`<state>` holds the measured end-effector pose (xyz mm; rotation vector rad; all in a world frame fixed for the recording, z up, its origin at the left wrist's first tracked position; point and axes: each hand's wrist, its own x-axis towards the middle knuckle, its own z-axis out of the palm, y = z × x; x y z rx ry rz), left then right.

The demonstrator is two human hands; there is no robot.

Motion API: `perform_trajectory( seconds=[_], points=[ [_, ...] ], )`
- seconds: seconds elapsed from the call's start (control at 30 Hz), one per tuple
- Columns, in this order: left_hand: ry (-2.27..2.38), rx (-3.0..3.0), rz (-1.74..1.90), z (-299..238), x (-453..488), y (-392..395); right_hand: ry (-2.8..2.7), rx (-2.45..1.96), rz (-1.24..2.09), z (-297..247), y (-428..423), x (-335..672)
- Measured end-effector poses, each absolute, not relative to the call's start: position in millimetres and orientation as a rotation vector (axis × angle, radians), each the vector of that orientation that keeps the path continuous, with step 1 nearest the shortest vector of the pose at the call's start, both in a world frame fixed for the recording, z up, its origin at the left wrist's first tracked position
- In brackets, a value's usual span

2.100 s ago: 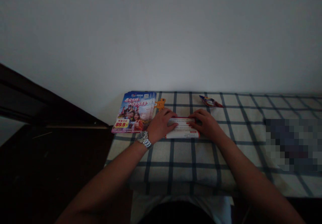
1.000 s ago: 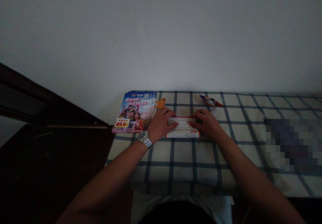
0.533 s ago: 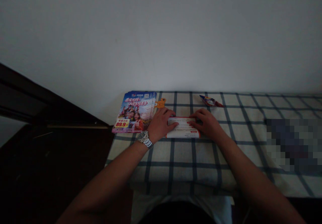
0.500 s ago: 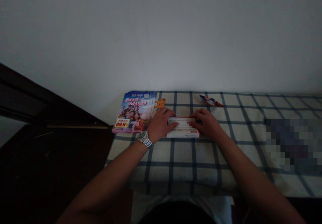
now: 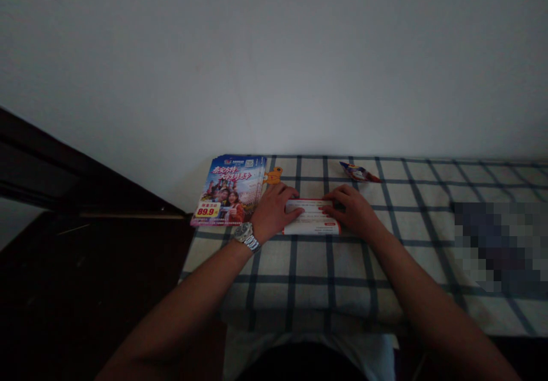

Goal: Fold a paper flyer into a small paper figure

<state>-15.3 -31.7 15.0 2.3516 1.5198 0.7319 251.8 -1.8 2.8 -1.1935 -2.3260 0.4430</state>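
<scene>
A white flyer (image 5: 314,219) with red edging and printed text lies on the tablecloth, looking folded over. At its left end, my left hand (image 5: 276,211) grips it, thumb on the printed face and fingers at the far edge. My right hand (image 5: 350,209) pinches the far right part, with bent fingertips on the paper. Left of my left hand lies a stack of blue and pink flyers (image 5: 231,193), printed "89.9". A silver watch (image 5: 245,235) is on my left wrist.
The table has a checked cloth (image 5: 274,267) and stands against a pale wall (image 5: 299,61). A small folded colourful paper shape (image 5: 358,172) lies at the back. An orange cartoon figure (image 5: 274,175) shows beside the stack. At right is a blurred-out patch (image 5: 499,247).
</scene>
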Motion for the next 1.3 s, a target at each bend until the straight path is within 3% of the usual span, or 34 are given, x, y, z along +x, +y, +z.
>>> perform_trajectory(
  seconds=[1.3],
  points=[
    [1.558, 2.382, 0.718, 15.4, -14.2, -34.1, -2.304, -1.179, 0.458, 5.9, -3.0, 249.2]
  ],
)
